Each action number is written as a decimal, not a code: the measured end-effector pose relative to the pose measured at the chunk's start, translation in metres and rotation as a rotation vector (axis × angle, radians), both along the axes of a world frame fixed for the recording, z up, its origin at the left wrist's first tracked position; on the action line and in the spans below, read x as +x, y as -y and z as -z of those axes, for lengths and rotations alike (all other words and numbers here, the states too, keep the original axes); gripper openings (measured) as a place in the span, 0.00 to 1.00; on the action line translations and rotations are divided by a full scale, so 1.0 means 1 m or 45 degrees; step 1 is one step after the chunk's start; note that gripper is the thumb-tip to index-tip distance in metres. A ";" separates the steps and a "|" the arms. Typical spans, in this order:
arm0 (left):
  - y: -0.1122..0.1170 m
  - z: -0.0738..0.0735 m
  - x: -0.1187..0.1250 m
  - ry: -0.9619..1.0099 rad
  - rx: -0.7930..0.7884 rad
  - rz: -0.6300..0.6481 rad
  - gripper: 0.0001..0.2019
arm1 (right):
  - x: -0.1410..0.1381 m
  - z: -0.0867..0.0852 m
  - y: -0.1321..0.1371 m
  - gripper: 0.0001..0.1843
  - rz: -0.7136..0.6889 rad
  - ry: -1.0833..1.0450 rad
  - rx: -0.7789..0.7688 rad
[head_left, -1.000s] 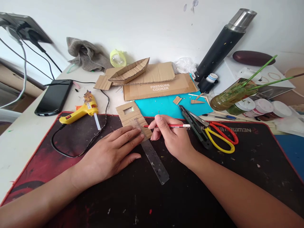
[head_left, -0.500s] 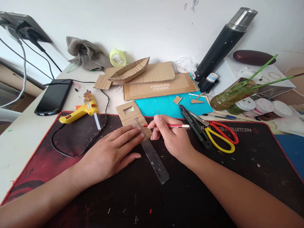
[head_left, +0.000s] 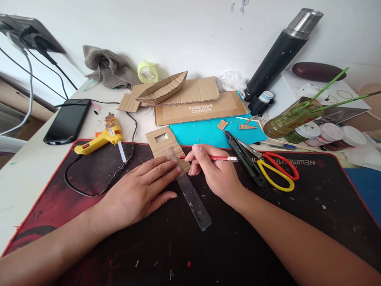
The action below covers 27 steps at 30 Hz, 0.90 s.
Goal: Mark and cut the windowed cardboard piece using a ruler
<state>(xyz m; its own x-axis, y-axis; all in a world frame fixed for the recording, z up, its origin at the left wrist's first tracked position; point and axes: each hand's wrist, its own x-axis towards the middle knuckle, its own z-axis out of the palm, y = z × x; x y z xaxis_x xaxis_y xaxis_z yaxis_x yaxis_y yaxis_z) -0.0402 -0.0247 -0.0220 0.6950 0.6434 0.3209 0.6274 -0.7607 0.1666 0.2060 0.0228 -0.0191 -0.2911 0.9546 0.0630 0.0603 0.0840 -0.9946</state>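
My left hand [head_left: 139,192] lies flat with fingers stretched out, pressing a clear plastic ruler [head_left: 190,194] onto a small cardboard piece [head_left: 162,145] with a square window cut in it. My right hand [head_left: 216,171] is closed around a red pencil [head_left: 222,158], whose tip meets the cardboard by the ruler's edge. Both rest on a black and red desk mat [head_left: 178,246].
A yellow glue gun [head_left: 99,141] with its cable lies left. A utility knife [head_left: 245,159] and red-yellow scissors [head_left: 276,171] lie right of my right hand. Behind are cardboard sheets [head_left: 199,107], a cardboard boat [head_left: 162,89], a phone [head_left: 68,121], a black flask [head_left: 279,55] and paint jars [head_left: 324,135].
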 end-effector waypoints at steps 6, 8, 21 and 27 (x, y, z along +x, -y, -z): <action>0.000 0.000 0.001 0.048 -0.029 -0.001 0.28 | 0.000 -0.001 0.001 0.27 0.008 0.034 0.050; -0.001 0.000 0.001 0.063 -0.044 -0.005 0.29 | 0.000 -0.001 0.001 0.27 0.012 0.048 0.061; -0.001 0.000 0.001 0.038 -0.042 -0.006 0.28 | -0.001 -0.003 0.003 0.30 0.021 0.042 0.043; -0.002 -0.001 0.001 0.036 -0.036 -0.005 0.27 | -0.001 -0.002 0.004 0.31 0.030 0.036 0.034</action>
